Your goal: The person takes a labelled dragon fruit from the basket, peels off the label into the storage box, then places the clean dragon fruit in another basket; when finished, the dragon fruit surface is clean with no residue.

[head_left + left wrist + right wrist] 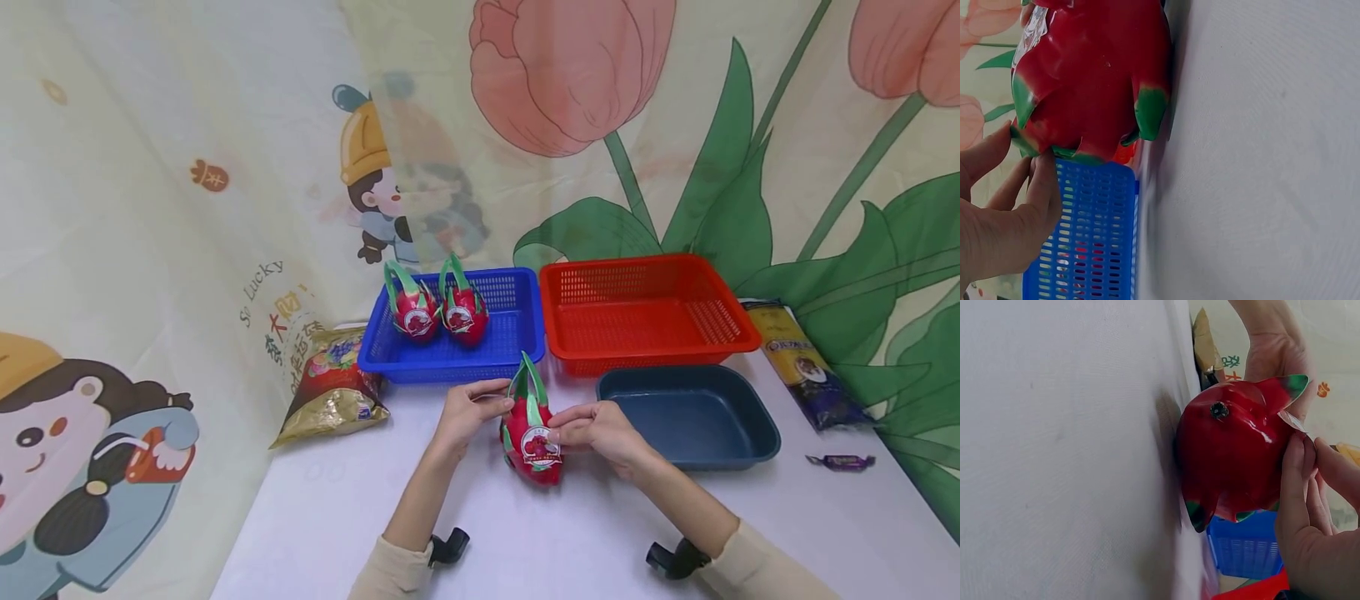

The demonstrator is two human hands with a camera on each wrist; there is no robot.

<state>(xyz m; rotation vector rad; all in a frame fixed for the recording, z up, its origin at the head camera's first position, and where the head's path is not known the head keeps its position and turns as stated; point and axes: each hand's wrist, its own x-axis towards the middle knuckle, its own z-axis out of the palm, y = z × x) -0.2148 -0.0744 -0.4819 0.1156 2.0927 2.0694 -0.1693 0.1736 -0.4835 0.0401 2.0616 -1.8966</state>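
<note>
A red dragon fruit with green leaf tips (516, 429) leans over the white table at the middle of the head view. My left hand (467, 415) pinches a green scale near its leafy top, thumb and fingers meeting there in the left wrist view. From the other side, my right hand (609, 437) pinches the edge of the round picture label (538, 447) on its front. The right wrist view shows the fruit's rounded red base (1235, 453) with a small dark spot, and the label edge between thumb and fingers.
A blue basket (517, 333) holds two more labelled dragon fruits (416, 312). Beside it stand a red basket (645, 333) and a dark blue tub (690, 417). A gold-red bag (333, 392) lies left; a yellow-purple packet (806, 362) and purple-wrapped candy (843, 462) lie right.
</note>
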